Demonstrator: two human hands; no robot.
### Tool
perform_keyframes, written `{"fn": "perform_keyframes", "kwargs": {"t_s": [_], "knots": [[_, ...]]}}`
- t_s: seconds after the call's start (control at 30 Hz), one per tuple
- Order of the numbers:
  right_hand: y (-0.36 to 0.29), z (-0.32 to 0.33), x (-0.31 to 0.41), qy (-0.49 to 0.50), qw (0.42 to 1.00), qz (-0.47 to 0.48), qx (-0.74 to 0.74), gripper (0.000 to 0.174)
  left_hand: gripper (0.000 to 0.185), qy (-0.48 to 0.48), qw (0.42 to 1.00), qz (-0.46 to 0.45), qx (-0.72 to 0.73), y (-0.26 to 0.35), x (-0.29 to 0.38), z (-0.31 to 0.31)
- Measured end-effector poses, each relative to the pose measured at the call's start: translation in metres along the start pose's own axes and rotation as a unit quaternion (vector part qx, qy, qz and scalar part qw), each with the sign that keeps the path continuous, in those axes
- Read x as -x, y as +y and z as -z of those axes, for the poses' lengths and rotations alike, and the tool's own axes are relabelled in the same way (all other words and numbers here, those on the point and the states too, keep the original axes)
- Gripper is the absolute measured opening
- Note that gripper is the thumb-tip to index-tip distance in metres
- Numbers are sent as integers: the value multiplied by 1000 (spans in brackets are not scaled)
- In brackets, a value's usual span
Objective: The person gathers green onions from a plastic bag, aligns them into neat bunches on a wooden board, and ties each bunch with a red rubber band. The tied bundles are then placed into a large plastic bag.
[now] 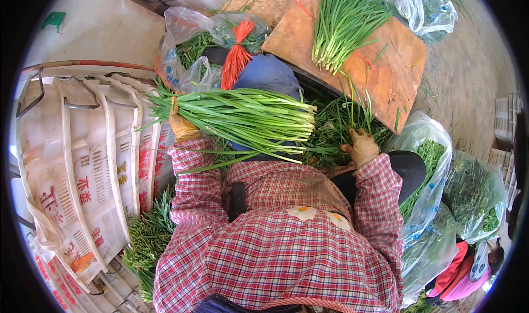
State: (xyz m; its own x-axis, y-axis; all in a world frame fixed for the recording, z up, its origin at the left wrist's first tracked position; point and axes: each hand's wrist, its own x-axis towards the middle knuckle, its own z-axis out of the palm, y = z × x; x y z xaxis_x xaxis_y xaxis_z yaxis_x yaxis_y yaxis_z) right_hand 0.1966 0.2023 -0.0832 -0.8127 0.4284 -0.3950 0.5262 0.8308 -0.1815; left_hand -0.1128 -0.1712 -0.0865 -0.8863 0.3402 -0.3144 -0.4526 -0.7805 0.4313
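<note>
My left hand (181,120), in a tan glove, is closed around the leafy end of a bunch of long green stalks (248,118), which look like garlic chives. The bunch lies sideways across my lap, its pale cut ends to the right. My right hand (363,146), also gloved, is by the loose greens (330,127) below the wooden board, with a few long stalks rising from its fingertips; whether it grips them I cannot tell. Another bunch of chives (347,23) rests on the wooden board (384,73), over a red tie strip. A bundle of red plastic strips (239,56) hangs at my knee.
White plastic crates (82,160) with wire handles stand stacked at left, beside tied green bunches (151,234). Clear plastic bags of greens (430,160) stand at right, with another bag (425,7) beyond the board. A person in red and pink (458,271) is at the lower right.
</note>
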Motion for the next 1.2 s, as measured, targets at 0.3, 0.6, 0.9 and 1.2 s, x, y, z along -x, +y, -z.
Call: {"fn": "perform_keyframes", "kwargs": {"t_s": [0.3,0.6,0.9,1.2], "knots": [[-116,46,-45,55,714,94,-691,20,27,-38,997,-69,-21,-4,0,-30],[-100,53,-27,192,734,104,-643,29,15,-47,998,-44,7,-4,5,-27],[-93,39,-31,157,581,-31,-798,14,17,-135,983,-112,51,-14,18,-54],[-145,78,-14,278,883,293,-238,20,16,-218,968,-121,-28,-15,20,-55]]}}
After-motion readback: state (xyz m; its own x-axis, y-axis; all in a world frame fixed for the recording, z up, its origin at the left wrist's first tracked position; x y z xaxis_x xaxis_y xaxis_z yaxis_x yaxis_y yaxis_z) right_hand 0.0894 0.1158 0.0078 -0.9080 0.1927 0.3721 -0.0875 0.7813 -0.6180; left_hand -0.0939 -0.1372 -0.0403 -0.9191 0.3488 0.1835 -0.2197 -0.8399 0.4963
